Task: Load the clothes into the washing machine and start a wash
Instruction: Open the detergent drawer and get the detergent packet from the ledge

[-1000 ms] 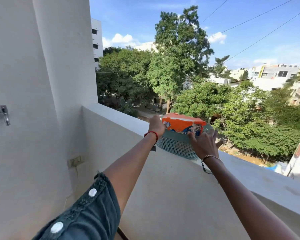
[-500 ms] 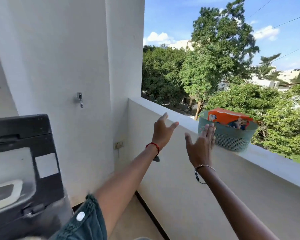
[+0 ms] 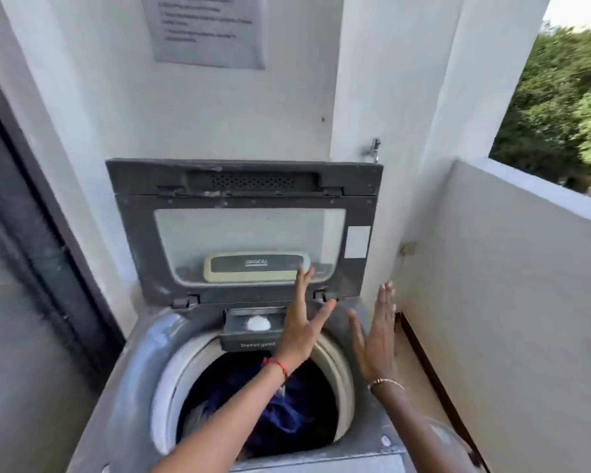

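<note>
A grey top-loading washing machine (image 3: 133, 363) stands below me with its lid (image 3: 246, 227) raised upright against the wall. Dark blue clothes (image 3: 287, 411) lie inside the drum. The detergent drawer (image 3: 249, 327) at the back of the opening is pulled out, with white powder in it. My left hand (image 3: 302, 331) hovers over the drum's back rim beside the drawer, fingers spread and holding nothing. My right hand (image 3: 377, 332) is raised flat near the machine's right edge, fingers straight, also holding nothing.
A low parapet wall (image 3: 512, 268) runs along the right, with trees beyond it. A dark door frame (image 3: 31, 233) is on the left. A paper notice (image 3: 205, 29) hangs on the wall above the lid, and a small tap (image 3: 375, 148) sticks out near the lid's corner.
My view has swung left from the parapet and the basket with the orange packet to the open washing machine. Both hands left the basket and now hover open over the machine.
</note>
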Tool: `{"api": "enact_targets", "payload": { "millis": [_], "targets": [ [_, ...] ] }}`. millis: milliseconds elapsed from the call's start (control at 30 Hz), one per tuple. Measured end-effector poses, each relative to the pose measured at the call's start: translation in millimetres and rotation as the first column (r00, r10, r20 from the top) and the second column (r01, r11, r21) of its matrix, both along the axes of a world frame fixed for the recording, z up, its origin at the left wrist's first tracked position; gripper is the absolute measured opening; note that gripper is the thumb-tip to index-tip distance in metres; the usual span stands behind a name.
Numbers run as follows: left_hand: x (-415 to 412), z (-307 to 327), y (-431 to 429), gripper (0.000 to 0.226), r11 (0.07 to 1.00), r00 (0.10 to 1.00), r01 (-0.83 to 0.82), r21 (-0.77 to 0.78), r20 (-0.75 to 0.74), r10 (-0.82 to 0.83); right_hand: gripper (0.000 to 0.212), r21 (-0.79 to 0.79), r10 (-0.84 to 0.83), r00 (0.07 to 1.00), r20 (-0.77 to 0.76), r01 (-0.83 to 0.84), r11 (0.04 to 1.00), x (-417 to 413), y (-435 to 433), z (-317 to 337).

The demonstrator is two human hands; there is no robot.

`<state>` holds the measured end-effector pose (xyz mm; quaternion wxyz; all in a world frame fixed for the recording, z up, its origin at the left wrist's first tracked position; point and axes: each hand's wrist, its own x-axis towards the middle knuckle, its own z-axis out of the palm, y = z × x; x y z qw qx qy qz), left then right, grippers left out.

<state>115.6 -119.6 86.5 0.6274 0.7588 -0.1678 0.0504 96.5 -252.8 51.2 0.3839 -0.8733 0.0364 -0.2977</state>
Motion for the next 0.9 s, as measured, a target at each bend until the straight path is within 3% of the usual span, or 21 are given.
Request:
{"api": "enact_targets", "payload": {
  "millis": [133, 267, 400, 533, 633, 800, 900],
  "targets": [
    [7.2, -39.5, 61.7, 0.087, 0.992, 0.993, -0.111, 0.061, -0.033, 0.113, 0.066, -0.050, 0.090, 0.991, -0.095, -0.095, 0.994, 10.8, 38.7, -30.3],
    [20.2, -78.4, 94.9, 0.090, 0.960, 0.982, -0.180, 0.216, -0.022, 0.190, 0.064, -0.133, 0.168, 0.968, -0.187, -0.195, 0.972, 22.3, 61.1, -53.4],
    [35.3, -108.9, 111.4, 0.085, 0.903, 0.966, -0.217, 0.371, -0.049, 0.253, 0.061, -0.008, 0.270, 0.886, -0.378, -0.295, 0.956, 44.1, 76.8, -75.9],
    [51.0, -130.1, 122.0, 0.075, 0.856, 0.930, -0.258, 0.448, -0.125, 0.346, 0.054, 0.082, 0.252, 0.843, -0.476, -0.243, 0.967, 65.1, 86.7, -89.2],
    [60.6, -138.4, 125.9, 0.052, 0.845, 0.886, -0.316, 0.430, -0.185, 0.425, 0.047, 0.145, 0.265, 0.809, -0.526, -0.221, 0.964, 79.3, 87.3, -98.0],
    [72.2, -134.4, 134.9, 0.027, 0.798, 0.843, -0.440, 0.411, -0.116, 0.524, 0.042, 0.245, 0.218, 0.806, -0.551, -0.094, 0.965, 97.9, 85.1, -101.9],
    [75.8, -132.4, 137.9, 0.023, 0.786, 0.847, -0.449, 0.425, -0.078, 0.526, 0.040, 0.198, 0.212, 0.810, -0.547, -0.121, 0.973, 105.4, 80.9, -104.5]
  ]
}}
